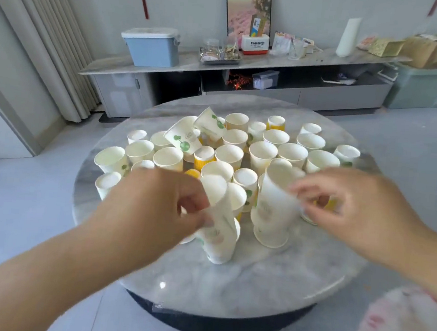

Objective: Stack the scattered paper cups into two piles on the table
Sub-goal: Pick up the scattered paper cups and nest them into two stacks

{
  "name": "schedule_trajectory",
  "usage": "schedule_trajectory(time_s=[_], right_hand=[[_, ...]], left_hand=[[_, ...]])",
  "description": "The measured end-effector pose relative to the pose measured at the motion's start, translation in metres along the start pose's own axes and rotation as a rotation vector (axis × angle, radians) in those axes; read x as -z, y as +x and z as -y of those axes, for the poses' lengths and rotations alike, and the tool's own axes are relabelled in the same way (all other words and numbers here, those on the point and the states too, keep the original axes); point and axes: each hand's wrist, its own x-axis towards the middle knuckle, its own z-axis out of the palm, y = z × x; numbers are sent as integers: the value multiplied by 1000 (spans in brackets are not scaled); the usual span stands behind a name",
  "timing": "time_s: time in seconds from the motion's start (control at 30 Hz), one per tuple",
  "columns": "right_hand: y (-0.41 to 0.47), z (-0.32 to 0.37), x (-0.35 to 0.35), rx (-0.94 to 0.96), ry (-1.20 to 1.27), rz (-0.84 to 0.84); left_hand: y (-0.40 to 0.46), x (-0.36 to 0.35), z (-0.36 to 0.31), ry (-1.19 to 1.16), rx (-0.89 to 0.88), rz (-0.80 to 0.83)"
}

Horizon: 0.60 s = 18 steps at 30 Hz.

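White paper cups, some green- or yellow-printed, crowd the marble counter, mostly mouth-down. The left hand pinches one tilted pile. The right hand has curled fingers at the other pile, blurred.

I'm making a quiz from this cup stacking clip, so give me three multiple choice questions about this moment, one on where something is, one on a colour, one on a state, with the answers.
1. Where does the blue lidded box stand?
A. On the long shelf by the wall
B. On the round table
C. On the floor

2. What colour are the leaf prints on the tipped cup lying on top of the others?
A. Red
B. Green
C. Black

3. What is the left hand doing?
A. Resting flat on the table
B. Hanging idle off the table
C. Pinching the near-left pile

Answers: 1 A, it sits on the shelf's left end, behind the round table. 2 B, green dots show on its white wall. 3 C, its fingertips close on the pile's side, while the right hand touches the near-right pile.
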Motion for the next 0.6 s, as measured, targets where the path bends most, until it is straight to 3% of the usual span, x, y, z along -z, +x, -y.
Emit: schedule_trajectory(time_s=[0.13, 0.27, 0.47, 0.53, 0.6], right_hand=[[-35, -15, -33, 224, -138, 134], [-44, -31, -58, 353, -282, 226], [-49, -47, -78, 373, -400, 310], [-51, -45, -74, 350, -387, 314], [-47, -34, -64, 349, -317, 245]], left_hand=[[-29, -32, 3, 165, -69, 184], [-41, -64, 9, 317, -121, 245], [-38, -91, 25, 465, -153, 345], [-38, -89, 25, 408, -135, 352], [-35, -80, 24, 303, -130, 251]])
